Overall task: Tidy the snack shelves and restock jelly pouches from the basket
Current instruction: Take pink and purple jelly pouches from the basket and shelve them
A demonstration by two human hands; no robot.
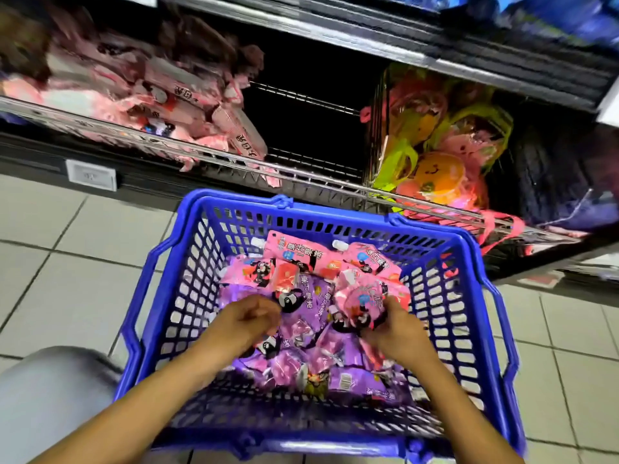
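1. Upper left of the frame: a wire shelf (100,123) holds a heap of pink packs (160,95), blurred, some spilling over the front rail near the middle.
2. Lower left: a grey knee (50,396) sits just beside the basket, over the pale tiled floor (67,256). A small price tag (91,175) hangs on the dark shelf base above the tiles.
3. Upper middle: a dark gap (311,105) in the shelf lies between the pink packs and a wire bin to the right.
4. Centre and lower middle: a blue basket (234,212) stands on the floor in front of the shelf, its handles folded down along the rim. Inside lie jelly pouches: pink pouches (294,259) at the far side and purple pouches (301,329) in the middle and near side.
5. Left hand (241,324): inside the basket, fingers curled down onto the purple pouches. Whether it actually has hold of one I cannot tell; the fingertips are hidden.
6. Right hand (390,331): inside the basket at centre right, fingers and thumb closed around a pink pouch (365,304), which is lifted slightly above the pile.
7. Upper right: the wire bin (375,135) holds orange, pink and lime-green toys (435,169) in netting. Beyond it, dark blue bundles (552,182) fill the far-right shelf, blurred.
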